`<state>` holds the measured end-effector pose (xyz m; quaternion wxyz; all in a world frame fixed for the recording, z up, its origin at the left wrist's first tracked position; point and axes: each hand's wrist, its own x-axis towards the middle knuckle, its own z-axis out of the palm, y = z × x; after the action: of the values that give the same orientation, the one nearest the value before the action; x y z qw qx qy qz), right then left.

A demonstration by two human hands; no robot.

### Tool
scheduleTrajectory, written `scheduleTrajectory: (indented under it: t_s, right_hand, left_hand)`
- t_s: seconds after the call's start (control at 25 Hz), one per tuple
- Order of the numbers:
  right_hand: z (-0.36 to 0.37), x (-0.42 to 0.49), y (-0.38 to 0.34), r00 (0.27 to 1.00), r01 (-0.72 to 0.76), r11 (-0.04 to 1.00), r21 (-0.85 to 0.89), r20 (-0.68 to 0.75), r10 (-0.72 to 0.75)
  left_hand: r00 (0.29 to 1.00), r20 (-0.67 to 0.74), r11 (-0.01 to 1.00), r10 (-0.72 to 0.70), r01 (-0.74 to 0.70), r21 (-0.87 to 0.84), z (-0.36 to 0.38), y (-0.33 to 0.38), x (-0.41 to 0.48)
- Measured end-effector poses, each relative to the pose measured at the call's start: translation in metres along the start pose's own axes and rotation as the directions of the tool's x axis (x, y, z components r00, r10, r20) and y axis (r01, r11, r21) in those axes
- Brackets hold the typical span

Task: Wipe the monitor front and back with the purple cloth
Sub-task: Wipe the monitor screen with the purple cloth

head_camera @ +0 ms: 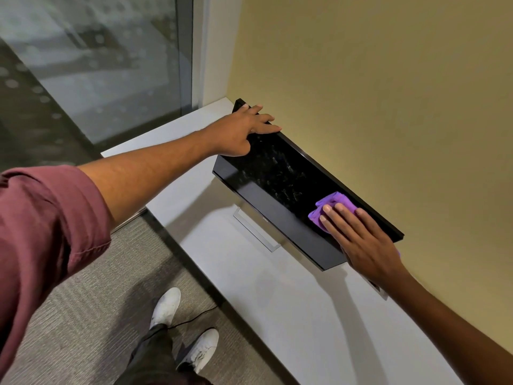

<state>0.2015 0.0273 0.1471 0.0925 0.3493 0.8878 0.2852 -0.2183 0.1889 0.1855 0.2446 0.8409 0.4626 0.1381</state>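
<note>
- A pair of white shoes (166,305) stands on grey ribbed carpet (83,315), with a thin black cable (194,318) trailing across the floor beside them.
- A rolled-up maroon sleeve (47,232) covers the upper part of the left arm, which reaches forward across the frame.
- A long white worktop (277,301) runs along the wall and carries the screen.
- The right hand (361,243) lies flat, fingers straight and close together, and presses a bunched purple microfibre cloth (337,202) against the glass near the screen's right end.
- The cloth shows past the fingertips, touching the front of the screen and partly covered by the palm.
- The flat black glossy monitor (266,173) stands on the worktop close to the wall, its dark face smeared with pale marks across the middle.
- A silver rectangular stand foot (255,232) shows below its lower edge.
- The left hand (247,129) rests on the monitor's top edge near the left corner, fingers spread and laid straight over the rim, thumb against the front.
- A plain yellow wall (388,79) rises behind.
- A glass partition with a grey frame (97,65) stands at the far left.
</note>
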Motion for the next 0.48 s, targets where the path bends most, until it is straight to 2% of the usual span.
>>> scheduleTrajectory:
  t_s: [0.2,0.48]
  right_hand:
    - [0.02,0.035,-0.021,0.996,0.062,0.997,-0.037,0.06,-0.06]
    - [0.067,0.074,-0.084,0.974,0.117,0.993,0.021,0.192,-0.118]
  left_hand:
    - [1.0,0.004,1.0,0.004,-0.004,0.007,0.001,0.0,0.002]
    - [1.0,0.004,1.0,-0.005,0.005,0.011,0.003,-0.003,-0.002]
